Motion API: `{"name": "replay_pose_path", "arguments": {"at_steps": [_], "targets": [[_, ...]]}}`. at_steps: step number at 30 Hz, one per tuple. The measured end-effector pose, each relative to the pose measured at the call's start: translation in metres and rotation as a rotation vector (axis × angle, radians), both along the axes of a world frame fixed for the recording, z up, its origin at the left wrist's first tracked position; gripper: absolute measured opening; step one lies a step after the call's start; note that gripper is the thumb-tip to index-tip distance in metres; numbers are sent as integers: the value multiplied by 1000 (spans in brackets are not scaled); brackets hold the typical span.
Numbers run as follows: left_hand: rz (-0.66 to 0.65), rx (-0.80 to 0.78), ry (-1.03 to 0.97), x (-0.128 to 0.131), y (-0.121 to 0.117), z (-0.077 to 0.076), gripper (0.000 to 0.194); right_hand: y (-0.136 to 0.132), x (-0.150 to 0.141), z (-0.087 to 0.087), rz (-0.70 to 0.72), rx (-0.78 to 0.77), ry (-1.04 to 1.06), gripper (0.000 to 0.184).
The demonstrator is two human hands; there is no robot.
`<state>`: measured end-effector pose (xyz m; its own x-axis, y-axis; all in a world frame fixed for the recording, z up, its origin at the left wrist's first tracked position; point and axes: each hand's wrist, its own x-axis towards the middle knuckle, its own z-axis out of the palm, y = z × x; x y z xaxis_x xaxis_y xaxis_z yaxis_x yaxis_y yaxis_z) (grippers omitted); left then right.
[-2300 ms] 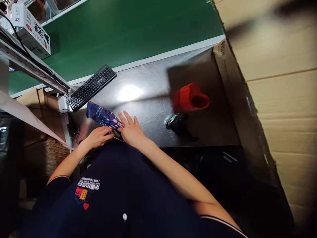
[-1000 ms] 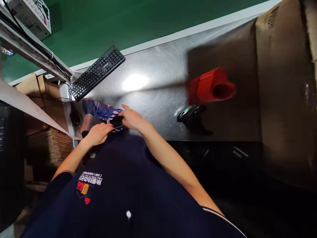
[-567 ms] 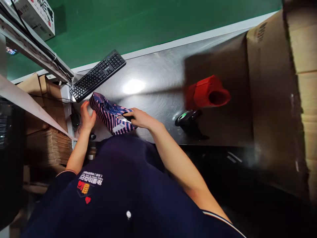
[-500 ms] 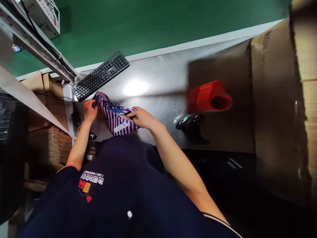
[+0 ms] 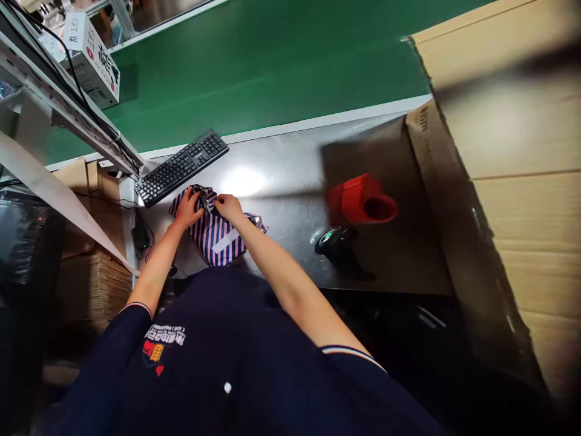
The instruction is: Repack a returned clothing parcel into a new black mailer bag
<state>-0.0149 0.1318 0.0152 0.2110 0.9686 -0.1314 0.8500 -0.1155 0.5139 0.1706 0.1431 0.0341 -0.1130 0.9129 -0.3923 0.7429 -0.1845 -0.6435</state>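
A shiny bag with navy and pink stripes and a white label (image 5: 216,233) lies on the metal bench top, close to my body. My left hand (image 5: 187,211) grips its upper left part, fingers curled over the crumpled film. Beside it, my right hand (image 5: 228,208) is closed on the bag's upper edge in a pinch. Dark, glossy film shows between the two hands. What the bag holds is hidden.
A black keyboard (image 5: 184,166) lies beyond my left hand. To the right are a red holder (image 5: 363,201) and a black scanner (image 5: 336,242). Large cardboard (image 5: 508,181) borders the right side. A green surface (image 5: 272,72) runs behind, with a white printed box (image 5: 95,66).
My right hand has moved left from the bag's right end to its upper edge. My left hand has shifted right onto the bag. The camera view has shifted too.
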Motion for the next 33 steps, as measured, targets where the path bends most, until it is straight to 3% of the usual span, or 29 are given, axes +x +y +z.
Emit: {"name": "replay_pose_path", "arguments": {"at_steps": [5,9,12,16,20,23,25,30,33], "targets": [[-83,161,230,-4,-17,40,41,-20,9,26,25,89,-25,28],[-326,268,325,-14,-34,71,30,-46,21,50,82,164,-31,28],[-512,270,350,-22,-47,88,22,-58,34,61,20,213,-27,28],[-706,305,329,-9,-52,104,26,-71,50,70,43,262,16,26],[-650,370,310,22,-41,113,25,-87,55,78,155,290,59,25],[-600,339,337,32,-37,117,17,-101,52,79,94,301,62,24],[-616,312,325,32,-40,121,21,-108,50,79,29,308,68,24],[-706,462,389,28,-74,144,25,-118,52,82,-105,259,-2,22],[-826,626,359,19,-100,154,20,-120,58,90,-78,260,155,17]]}}
